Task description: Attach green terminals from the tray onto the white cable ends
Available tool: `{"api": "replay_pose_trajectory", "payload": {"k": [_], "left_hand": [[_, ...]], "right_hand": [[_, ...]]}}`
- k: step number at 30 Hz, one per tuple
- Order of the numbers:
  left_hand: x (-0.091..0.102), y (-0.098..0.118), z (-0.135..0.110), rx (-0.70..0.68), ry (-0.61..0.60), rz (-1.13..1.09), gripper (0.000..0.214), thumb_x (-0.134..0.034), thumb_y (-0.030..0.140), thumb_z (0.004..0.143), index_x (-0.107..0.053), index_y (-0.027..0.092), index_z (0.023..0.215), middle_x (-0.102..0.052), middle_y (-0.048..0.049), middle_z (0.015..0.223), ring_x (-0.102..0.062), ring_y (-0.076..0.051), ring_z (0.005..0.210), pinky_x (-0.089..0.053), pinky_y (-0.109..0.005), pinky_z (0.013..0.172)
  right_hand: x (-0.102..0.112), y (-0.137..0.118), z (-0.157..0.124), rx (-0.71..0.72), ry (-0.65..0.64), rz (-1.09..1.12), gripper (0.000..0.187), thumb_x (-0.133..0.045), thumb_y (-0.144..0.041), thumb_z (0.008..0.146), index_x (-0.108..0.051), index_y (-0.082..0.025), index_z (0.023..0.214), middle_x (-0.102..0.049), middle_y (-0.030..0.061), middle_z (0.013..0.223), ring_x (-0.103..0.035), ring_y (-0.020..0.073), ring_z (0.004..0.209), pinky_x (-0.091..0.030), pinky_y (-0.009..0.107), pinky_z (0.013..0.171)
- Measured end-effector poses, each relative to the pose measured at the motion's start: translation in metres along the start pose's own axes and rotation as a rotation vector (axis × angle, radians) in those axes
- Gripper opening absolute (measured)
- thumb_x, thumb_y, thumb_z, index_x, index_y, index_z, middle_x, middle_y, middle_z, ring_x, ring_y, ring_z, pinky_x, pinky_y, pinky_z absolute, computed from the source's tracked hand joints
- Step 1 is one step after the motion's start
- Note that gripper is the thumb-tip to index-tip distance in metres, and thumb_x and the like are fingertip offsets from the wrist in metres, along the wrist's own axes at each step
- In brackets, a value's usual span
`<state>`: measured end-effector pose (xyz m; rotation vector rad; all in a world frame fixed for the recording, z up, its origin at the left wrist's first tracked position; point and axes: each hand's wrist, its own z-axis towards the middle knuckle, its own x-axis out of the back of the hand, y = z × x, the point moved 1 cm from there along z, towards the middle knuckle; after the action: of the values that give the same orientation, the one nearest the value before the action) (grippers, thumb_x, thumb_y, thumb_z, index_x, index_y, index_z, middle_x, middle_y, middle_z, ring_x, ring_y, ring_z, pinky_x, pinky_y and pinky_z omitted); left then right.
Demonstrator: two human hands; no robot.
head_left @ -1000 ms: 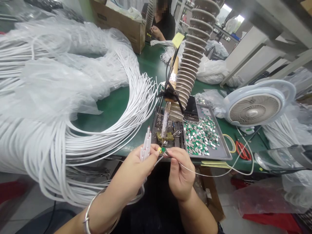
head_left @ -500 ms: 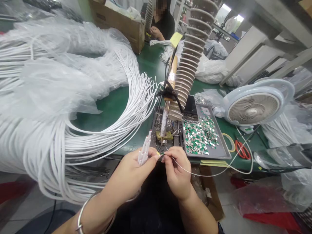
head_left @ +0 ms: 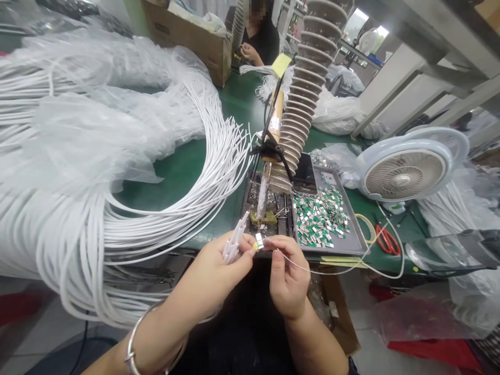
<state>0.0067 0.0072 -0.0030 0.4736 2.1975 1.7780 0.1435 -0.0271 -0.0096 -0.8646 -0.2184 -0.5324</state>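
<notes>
My left hand (head_left: 224,265) is closed around a short bunch of white cables (head_left: 236,242), their cut ends pointing up with reddish wire tips. At its thumb and fingertip a small green-and-silver circuit board (head_left: 259,240) shows, with a bit of yellow below it. My right hand (head_left: 289,273) is closed on a thin pale wire (head_left: 324,272) that curves off to the right; its fingertips are close to the board. Just beyond both hands, a soldering iron (head_left: 264,190) is held tip down over a yellowish sponge (head_left: 269,216).
A large bundle of white cables (head_left: 167,221), partly under plastic, fills the left. To the right are a grey tray (head_left: 357,239) of small boards, red-handled pliers (head_left: 388,240), a tape roll (head_left: 367,227) and a fan (head_left: 404,174). A ribbed hose (head_left: 302,99) hangs overhead. Another person sits opposite.
The small board between my hands has turned upright and shows more clearly at my left fingertips. My right hand has shifted slightly right, its thumb now raised away from the board.
</notes>
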Motion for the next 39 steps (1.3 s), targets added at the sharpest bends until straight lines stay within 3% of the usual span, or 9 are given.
{"api": "replay_pose_trajectory", "payload": {"k": [6,18,39], "left_hand": [[0.001,0.000,0.003,-0.056,0.046,0.015,0.018,-0.052,0.029,0.078,-0.051,0.011,0.077,-0.055,-0.0020,0.089,-0.053,-0.014,0.094,-0.039,-0.025,0.089],[0.003,0.012,0.004,-0.143,0.149,0.170,0.017,-0.051,0.029,0.080,-0.053,0.012,0.080,-0.058,-0.0005,0.093,-0.055,-0.009,0.084,-0.044,-0.015,0.070],[0.006,0.014,0.001,-0.210,0.202,0.177,0.015,-0.051,0.028,0.080,-0.052,0.013,0.082,-0.059,0.0004,0.092,-0.056,-0.008,0.083,-0.045,-0.013,0.069]], "right_hand": [[-0.001,0.000,0.002,0.021,-0.005,0.015,0.024,-0.042,0.002,0.077,-0.050,-0.011,0.095,-0.056,0.0046,0.096,-0.054,0.0092,0.095,-0.049,0.028,0.081],[-0.001,-0.002,0.009,0.073,-0.016,-0.008,0.027,-0.043,0.004,0.076,-0.050,-0.011,0.097,-0.055,0.0048,0.102,-0.052,0.0093,0.101,-0.047,0.026,0.087],[-0.005,-0.007,0.016,0.092,0.002,-0.019,0.027,-0.044,0.004,0.076,-0.051,-0.011,0.098,-0.055,0.0047,0.102,-0.052,0.0084,0.101,-0.046,0.025,0.090]]}}
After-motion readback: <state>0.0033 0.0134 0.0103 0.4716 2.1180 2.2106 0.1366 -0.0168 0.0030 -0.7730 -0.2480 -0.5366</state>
